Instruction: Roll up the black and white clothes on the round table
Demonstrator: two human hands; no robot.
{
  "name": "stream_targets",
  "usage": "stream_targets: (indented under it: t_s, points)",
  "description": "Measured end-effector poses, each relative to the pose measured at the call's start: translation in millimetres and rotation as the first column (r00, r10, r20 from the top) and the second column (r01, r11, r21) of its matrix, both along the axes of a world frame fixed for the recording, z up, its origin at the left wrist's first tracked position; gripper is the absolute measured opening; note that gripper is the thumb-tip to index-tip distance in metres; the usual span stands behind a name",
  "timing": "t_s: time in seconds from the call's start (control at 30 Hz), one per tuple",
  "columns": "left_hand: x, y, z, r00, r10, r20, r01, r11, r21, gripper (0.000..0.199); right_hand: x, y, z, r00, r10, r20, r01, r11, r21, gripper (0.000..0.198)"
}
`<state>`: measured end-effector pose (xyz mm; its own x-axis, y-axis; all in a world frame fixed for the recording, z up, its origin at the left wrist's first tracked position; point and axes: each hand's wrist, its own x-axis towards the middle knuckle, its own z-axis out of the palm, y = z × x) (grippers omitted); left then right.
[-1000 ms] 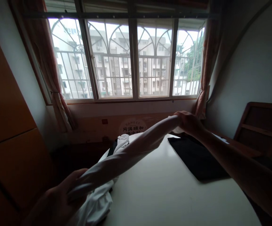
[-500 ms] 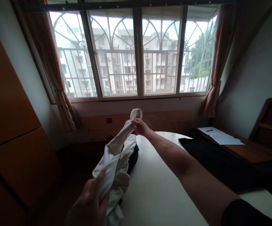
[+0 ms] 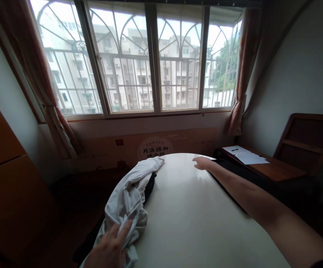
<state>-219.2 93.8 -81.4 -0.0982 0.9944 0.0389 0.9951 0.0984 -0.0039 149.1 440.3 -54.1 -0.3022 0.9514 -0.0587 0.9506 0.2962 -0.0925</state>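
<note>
A white garment (image 3: 123, 193) lies bunched along the left edge of the white table (image 3: 183, 216), with a dark cloth (image 3: 149, 190) partly showing under it. My left hand (image 3: 108, 247) is at its near end, fingers curled into the folds. Across the table, my right hand (image 3: 203, 163) is off the white garment, at the far corner of a flat black cloth (image 3: 250, 182). Its fingers point left, loosely bent, with no cloth visible between them. The right forearm covers part of the black cloth.
Beyond the table stands a printed cardboard panel (image 3: 189, 139) below the barred window (image 3: 130, 74). At the right, papers (image 3: 245, 155) lie on a wooden desk (image 3: 284, 171) beside a wooden chair (image 3: 309, 145). An orange-brown cabinet (image 3: 2, 178) stands at the left.
My right hand has let go of the white garment's far end and moved right to the black cloth. The stretched garment has dropped onto the table's left side. The view has shifted right.
</note>
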Motion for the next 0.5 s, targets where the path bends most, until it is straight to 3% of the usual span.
stream_targets:
  t_s: [0.13,0.3,0.4,0.5]
  points:
    - [13.5,3.2,2.3,0.995,-0.005,-0.097,0.008,0.999,0.032,0.066,87.2,-28.1,-12.7,0.978,-0.201,0.049,0.206,0.971,-0.125,0.038]
    - [24.6,0.7,3.6,0.980,0.079,-0.180,-0.052,0.987,0.150,0.057,122.8,-71.0,-48.1,0.957,-0.284,-0.062,0.273,0.951,-0.145,0.042]
    - [42.9,-4.1,13.5,0.970,0.152,-0.191,-0.066,0.916,0.395,0.049,123.5,-86.1,-52.5,0.928,-0.298,-0.223,0.285,0.954,-0.087,0.033]
    - [74.4,-8.5,26.4,0.993,0.079,-0.083,-0.016,0.812,0.584,0.047,129.1,-96.0,-33.7,0.866,-0.292,-0.407,0.324,0.946,0.011,0.030]
